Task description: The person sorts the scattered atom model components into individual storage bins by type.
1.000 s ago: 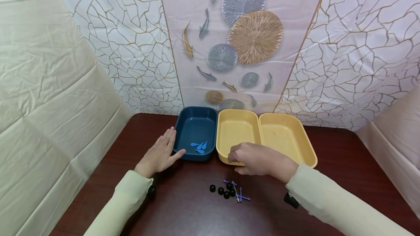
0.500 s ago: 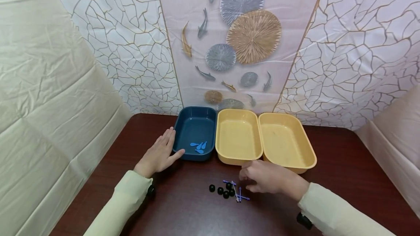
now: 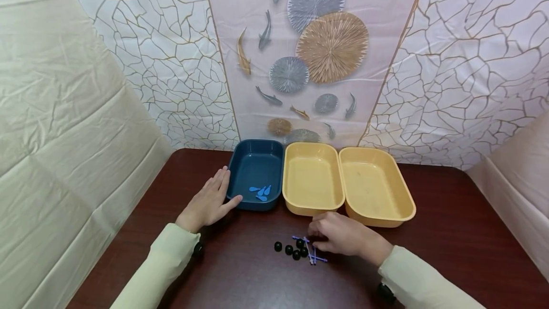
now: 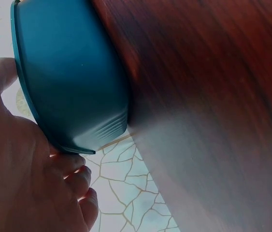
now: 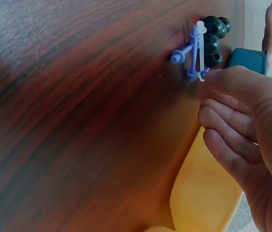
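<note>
My left hand (image 3: 206,204) rests against the left side of a dark blue bin (image 3: 257,163), thumb at its front corner and fingers extended along the rim. Inside that bin lie several small blue teardrop-shaped pieces (image 3: 262,190). My right hand (image 3: 343,233) is low over the table, fingers bent, with a gap between thumb and index finger. Just left of it lie thin purple sticks with knobbed ends (image 3: 317,258), one of them paler. In the right wrist view the thumb tip is beside the sticks (image 5: 193,50); I see nothing held. Several black round beads (image 3: 296,254) lie against the sticks.
Two yellow bins (image 3: 313,170) stand side by side to the right of the blue bin, along the back of the dark wooden table (image 3: 240,275). A patterned cloth (image 3: 180,61) hangs behind them. Pale cloth (image 3: 64,156) covers the left side.
My right hand has come down from the front rim of the middle yellow bin to the table beside the sticks, then moved slightly left. My left hand has stayed on the blue bin.
</note>
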`<action>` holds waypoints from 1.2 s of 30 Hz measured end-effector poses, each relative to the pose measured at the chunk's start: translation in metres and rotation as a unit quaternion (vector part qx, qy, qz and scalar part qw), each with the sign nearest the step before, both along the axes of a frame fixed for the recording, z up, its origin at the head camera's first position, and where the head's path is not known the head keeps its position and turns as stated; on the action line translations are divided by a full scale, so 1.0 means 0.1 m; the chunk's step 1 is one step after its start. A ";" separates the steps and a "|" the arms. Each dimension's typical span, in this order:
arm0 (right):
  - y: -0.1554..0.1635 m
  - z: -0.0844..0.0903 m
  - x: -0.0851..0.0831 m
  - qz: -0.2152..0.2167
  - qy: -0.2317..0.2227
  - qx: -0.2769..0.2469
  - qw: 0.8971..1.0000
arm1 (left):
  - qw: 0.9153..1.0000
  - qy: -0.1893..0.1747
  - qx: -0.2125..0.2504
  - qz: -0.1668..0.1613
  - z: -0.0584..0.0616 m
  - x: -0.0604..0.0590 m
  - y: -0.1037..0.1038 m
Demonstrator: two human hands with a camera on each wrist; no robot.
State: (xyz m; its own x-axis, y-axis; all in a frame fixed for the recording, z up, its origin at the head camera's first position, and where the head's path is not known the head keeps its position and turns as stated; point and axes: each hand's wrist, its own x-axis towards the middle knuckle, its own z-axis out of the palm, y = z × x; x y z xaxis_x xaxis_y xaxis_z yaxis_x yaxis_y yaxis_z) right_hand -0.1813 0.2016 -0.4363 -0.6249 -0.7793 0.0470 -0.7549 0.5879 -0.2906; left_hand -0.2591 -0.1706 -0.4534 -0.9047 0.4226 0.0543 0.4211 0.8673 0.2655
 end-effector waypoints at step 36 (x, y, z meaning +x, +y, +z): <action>0.00 0.00 -0.03 -0.018 0.024 0.007 1.000 | 1.000 -0.006 -0.004 0.004 0.01 0.01 0.00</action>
